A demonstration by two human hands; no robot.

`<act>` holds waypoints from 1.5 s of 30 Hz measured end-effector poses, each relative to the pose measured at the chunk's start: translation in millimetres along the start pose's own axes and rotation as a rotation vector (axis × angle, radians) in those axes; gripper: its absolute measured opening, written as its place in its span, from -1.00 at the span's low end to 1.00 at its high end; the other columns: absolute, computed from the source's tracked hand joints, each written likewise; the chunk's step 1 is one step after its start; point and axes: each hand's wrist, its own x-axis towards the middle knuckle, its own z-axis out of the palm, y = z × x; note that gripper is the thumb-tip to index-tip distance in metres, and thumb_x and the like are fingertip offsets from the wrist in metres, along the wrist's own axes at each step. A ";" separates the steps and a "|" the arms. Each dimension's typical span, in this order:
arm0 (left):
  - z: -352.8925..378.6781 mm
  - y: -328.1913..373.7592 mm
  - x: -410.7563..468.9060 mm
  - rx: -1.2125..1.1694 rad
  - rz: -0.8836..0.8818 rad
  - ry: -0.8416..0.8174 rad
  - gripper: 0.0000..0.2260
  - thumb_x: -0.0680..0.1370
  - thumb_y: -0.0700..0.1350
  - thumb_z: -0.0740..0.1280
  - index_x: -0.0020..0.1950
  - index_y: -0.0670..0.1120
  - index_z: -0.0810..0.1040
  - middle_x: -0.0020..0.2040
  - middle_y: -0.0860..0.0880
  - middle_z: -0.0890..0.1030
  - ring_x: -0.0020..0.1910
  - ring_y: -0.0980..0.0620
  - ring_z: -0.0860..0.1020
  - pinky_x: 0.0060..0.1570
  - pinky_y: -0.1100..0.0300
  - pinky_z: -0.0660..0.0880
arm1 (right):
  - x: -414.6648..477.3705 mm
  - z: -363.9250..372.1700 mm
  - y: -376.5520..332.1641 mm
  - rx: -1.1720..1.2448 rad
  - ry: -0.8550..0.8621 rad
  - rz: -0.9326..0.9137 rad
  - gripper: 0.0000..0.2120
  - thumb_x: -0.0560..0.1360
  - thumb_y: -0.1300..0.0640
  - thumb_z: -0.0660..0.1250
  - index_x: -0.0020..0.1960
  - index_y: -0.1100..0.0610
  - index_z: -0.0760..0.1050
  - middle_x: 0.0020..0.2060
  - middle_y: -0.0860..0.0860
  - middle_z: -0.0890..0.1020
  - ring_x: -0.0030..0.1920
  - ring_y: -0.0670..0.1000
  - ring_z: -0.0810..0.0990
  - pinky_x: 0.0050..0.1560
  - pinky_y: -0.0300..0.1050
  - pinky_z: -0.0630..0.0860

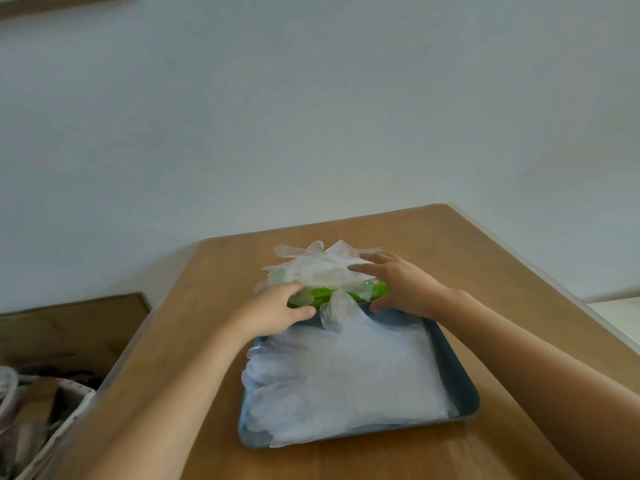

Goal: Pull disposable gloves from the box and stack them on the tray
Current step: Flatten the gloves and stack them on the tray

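A green glove box (329,293) lies on the wooden table just behind the dark tray (459,379). Loose clear gloves (322,266) are heaped on top of the box, and one glove (334,311) hangs down its front onto the tray. A thick stack of clear gloves (346,379) covers the tray. My left hand (273,311) grips the box's left end, thumb along its front. My right hand (398,282) holds the box's right end, with fingers stretched over the loose gloves on top and thumb at the front.
The wooden table (433,244) stands against a pale wall. To the left, lower down, sits a white woven basket (52,420) with clutter and a brown wooden surface (69,327). The table's edges run close on the left and right of the tray.
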 end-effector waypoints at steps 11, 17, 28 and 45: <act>10.7 -1.3 -4.8 -0.198 0.000 0.094 -0.64 0.59 -0.08 0.31 0.38 -0.08 0.47 0.30 0.10 0.48 0.28 0.06 0.45 0.05 0.36 0.26 | -2.5 -23.6 -3.4 0.127 0.392 0.027 -0.84 0.54 0.16 0.33 -0.03 0.20 0.67 -0.11 0.04 0.68 -0.14 0.01 0.57 -0.18 -0.28 0.27; 0.1 18.8 -12.9 -0.230 0.032 0.397 -0.48 0.49 0.15 0.37 0.38 -0.05 0.43 0.28 0.08 0.46 0.22 0.09 0.45 -0.02 0.38 0.25 | -27.7 -92.3 -32.5 0.251 0.456 0.049 -0.89 0.55 0.13 0.33 -0.07 0.11 0.63 -0.54 -0.15 0.55 -0.53 -0.24 0.48 -0.40 -0.47 0.34; -4.5 96.1 -49.7 -0.498 0.490 0.781 -0.54 0.41 -0.11 0.51 0.28 0.00 0.49 0.10 0.17 0.57 0.11 0.30 0.48 0.08 0.53 0.33 | -71.4 -149.4 -101.6 -0.015 0.263 -0.111 -0.84 0.50 0.05 0.36 -0.26 -0.03 0.58 -0.46 -0.31 0.53 -0.37 -0.23 0.44 -0.29 -0.41 0.33; -26.2 20.4 -65.8 -0.183 0.356 0.930 -0.82 0.53 -0.26 0.31 -0.26 -0.17 0.61 -0.41 -0.08 0.59 -0.43 -0.03 0.45 -0.09 0.01 0.57 | -80.3 -118.8 -91.5 0.445 0.488 -0.118 -0.89 0.48 0.27 0.40 -0.08 0.08 0.59 -0.19 -0.03 0.69 -0.14 -0.11 0.67 -0.04 -0.32 0.55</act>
